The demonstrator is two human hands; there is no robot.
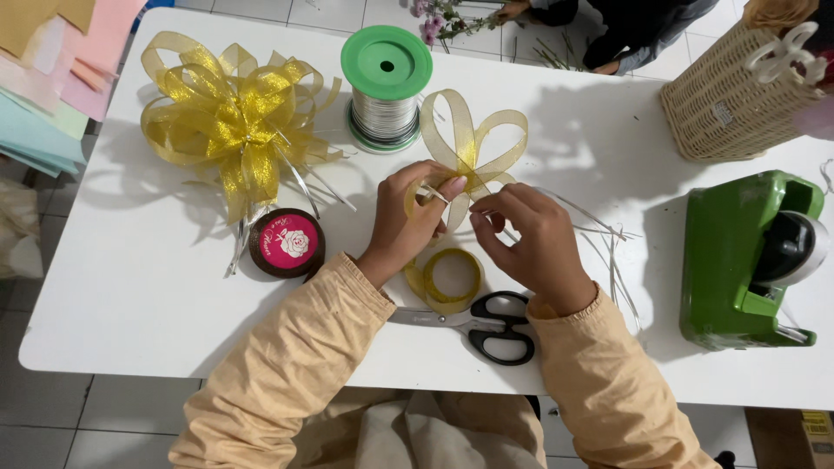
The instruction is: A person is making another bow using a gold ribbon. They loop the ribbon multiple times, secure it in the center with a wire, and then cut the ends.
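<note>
My left hand (414, 217) pinches the middle of a small gold ribbon bow (472, 136) with a few sheer loops, held just above the white table (130, 287). My right hand (530, 243) grips a thin silver strip at the bow's centre, right beside the left fingers. A loose coil of gold ribbon (445, 280) lies on the table between my wrists. Black-handled scissors (486, 326) rest below the coil, near my right sleeve. Both arms wear pale orange sleeves.
A large finished gold bow (230, 113) lies at the left, a round brown-and-pink ribbon roll (287, 243) below it. A green-topped spool of silver strip (386, 87) stands behind. A green tape dispenser (747, 256) and wicker basket (738, 95) sit right. Another person's hands and flowers (443, 17) are at the far edge.
</note>
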